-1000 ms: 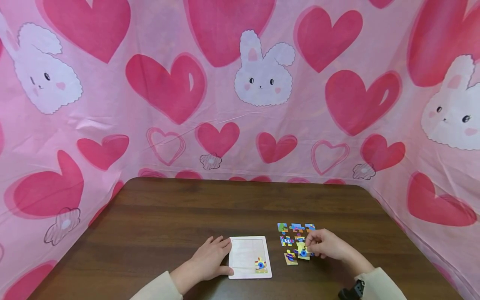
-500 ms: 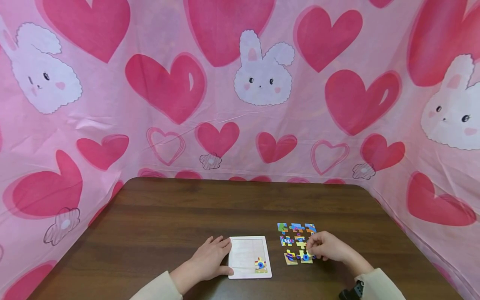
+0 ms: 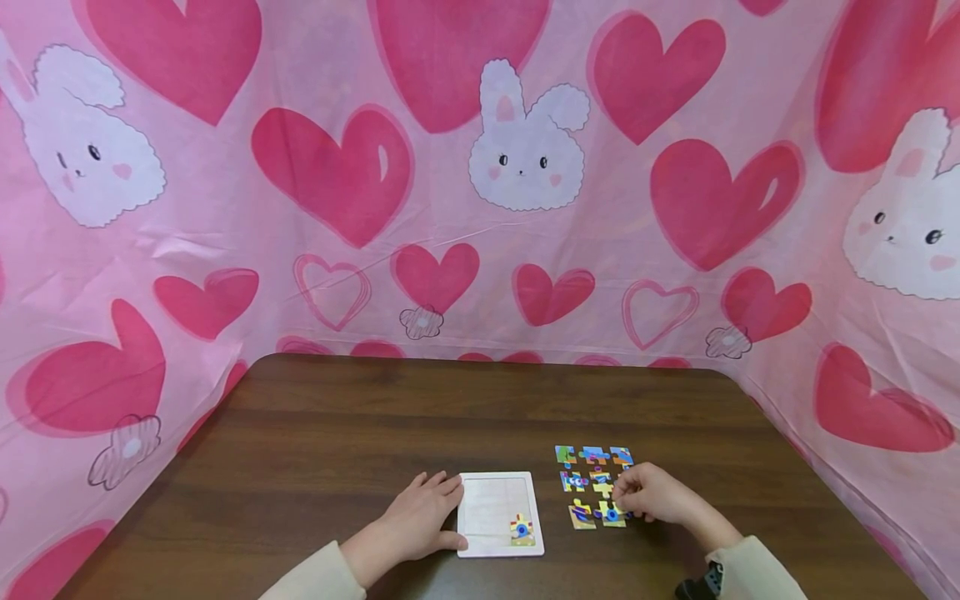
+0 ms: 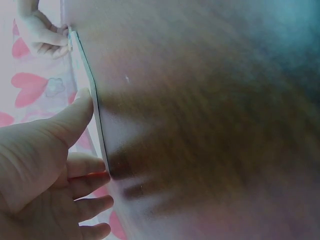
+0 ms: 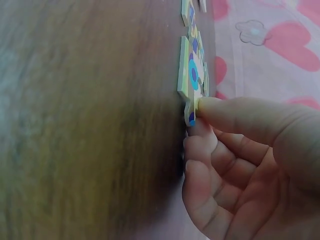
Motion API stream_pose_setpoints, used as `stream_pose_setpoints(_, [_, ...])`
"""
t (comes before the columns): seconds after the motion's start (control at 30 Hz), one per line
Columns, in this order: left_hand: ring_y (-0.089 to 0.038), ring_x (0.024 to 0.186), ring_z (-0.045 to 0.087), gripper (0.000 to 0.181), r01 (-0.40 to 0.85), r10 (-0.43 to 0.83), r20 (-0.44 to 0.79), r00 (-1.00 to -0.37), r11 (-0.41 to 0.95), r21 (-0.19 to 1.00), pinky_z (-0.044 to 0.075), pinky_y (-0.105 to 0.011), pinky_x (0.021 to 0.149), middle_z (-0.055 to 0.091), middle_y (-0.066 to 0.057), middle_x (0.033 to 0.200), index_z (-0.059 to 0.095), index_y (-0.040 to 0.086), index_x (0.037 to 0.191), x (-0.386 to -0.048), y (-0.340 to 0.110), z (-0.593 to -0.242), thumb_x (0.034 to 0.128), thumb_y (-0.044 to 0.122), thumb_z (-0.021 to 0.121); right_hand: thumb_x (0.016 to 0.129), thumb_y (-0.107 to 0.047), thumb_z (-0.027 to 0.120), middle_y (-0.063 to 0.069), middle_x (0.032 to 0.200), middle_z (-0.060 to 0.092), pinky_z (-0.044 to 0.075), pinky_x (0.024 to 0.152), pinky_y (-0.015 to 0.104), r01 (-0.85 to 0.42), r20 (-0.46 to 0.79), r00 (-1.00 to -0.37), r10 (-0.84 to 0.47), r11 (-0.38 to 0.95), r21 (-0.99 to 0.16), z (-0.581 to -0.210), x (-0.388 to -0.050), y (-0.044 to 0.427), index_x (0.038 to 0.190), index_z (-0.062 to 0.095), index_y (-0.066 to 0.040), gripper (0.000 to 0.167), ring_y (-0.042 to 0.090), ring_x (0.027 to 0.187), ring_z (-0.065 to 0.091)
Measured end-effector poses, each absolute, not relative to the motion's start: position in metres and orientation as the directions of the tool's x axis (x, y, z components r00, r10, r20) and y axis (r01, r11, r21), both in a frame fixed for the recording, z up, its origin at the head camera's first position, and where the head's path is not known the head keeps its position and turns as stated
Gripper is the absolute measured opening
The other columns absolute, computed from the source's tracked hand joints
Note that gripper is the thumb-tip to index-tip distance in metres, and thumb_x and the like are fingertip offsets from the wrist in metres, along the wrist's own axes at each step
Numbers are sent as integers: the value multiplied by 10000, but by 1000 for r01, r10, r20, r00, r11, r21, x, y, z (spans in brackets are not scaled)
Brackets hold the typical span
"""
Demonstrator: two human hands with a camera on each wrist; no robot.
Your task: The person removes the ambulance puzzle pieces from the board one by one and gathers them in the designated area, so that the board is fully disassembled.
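My left hand [image 3: 422, 518] rests at the left edge of a white puzzle tray [image 3: 483, 517], its fingers fairly straight and its thumb by the near corner. One puzzle piece with a blue round patch [image 3: 521, 530] lies in the tray's near right corner. Over on the right, my right hand [image 3: 655, 492] pinches the right side of a yellow puzzle piece with a blue circle [image 3: 611, 514]. The right wrist view shows the thumb [image 5: 235, 112] on this piece's top and curled fingers beside and below. The piece lies low at the table surface; the fingers hide part of it.
Several loose puzzle pieces lie in spaced rows right of the tray, among them a green and blue corner piece [image 3: 565, 455] and a yellow and purple piece [image 3: 581, 515]. The dark wooden table [image 3: 360, 425] meets a pink heart-patterned cloth [image 3: 438, 283] at its far edge.
A second ago the pinched piece sat further left and up, near the middle piece. It has shifted toward me and slightly right, with my right hand. My left hand and the tray stay put.
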State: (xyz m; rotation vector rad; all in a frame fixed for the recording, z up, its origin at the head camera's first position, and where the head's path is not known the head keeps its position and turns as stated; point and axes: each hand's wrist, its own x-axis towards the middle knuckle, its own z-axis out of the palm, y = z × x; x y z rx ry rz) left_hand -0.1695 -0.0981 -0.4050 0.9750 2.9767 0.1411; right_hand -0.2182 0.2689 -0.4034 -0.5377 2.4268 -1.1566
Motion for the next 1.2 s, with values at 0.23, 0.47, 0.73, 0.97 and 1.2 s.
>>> stream_pose_setpoints(0.23, [-315, 1182, 469, 686, 583, 586, 6, -811, 806, 98, 347, -479, 951, 532, -110, 1281, 584, 8, 1213, -170, -98, -403, 757, 515, 660, 821, -19, 605, 14, 676, 552, 413, 447, 287, -180, -186, -855, -484, 614, -768, -404, -218, 269, 787, 632, -21, 43, 135, 551, 465])
stream_pose_setpoints(0.47, [-314, 1182, 471, 681, 583, 585, 9, -811, 806, 101, 347, -480, 950, 532, -108, 1281, 586, 9, 1211, -170, -98, -403, 756, 509, 665, 816, -12, 594, -15, 614, 510, 416, 446, 279, -195, -175, -861, -477, 629, -753, -400, -218, 267, 763, 633, -37, 70, 105, 531, 453])
stream_pose_setpoints(0.73, [-310, 1175, 478, 673, 585, 587, 12, -810, 805, 100, 354, -476, 946, 538, -104, 1275, 591, 10, 1206, -170, -98, -403, 755, 503, 670, 843, -65, 625, 17, 659, 533, 422, 451, 275, -226, -114, -865, -489, 582, -781, -389, -219, 256, 836, 623, -2, 64, 117, 544, 463])
stream_pose_setpoints(0.97, [-313, 1182, 471, 682, 585, 587, 6, -809, 805, 101, 349, -479, 950, 533, -107, 1280, 586, 11, 1213, -170, -98, -402, 754, 509, 668, 858, -48, 616, 26, 680, 530, 461, 459, 310, -295, -29, -837, -546, 495, -817, -377, -215, 234, 886, 609, 44, 97, 119, 562, 486])
stream_pose_setpoints(1.2, [-315, 1174, 478, 679, 586, 587, 13, -809, 805, 98, 351, -478, 947, 540, -108, 1272, 589, 9, 1208, -169, -98, -402, 752, 506, 671, 840, -82, 639, -8, 681, 532, 475, 486, 318, -324, -6, -815, -579, 465, -824, -378, -209, 211, 892, 610, 29, 126, 96, 573, 493])
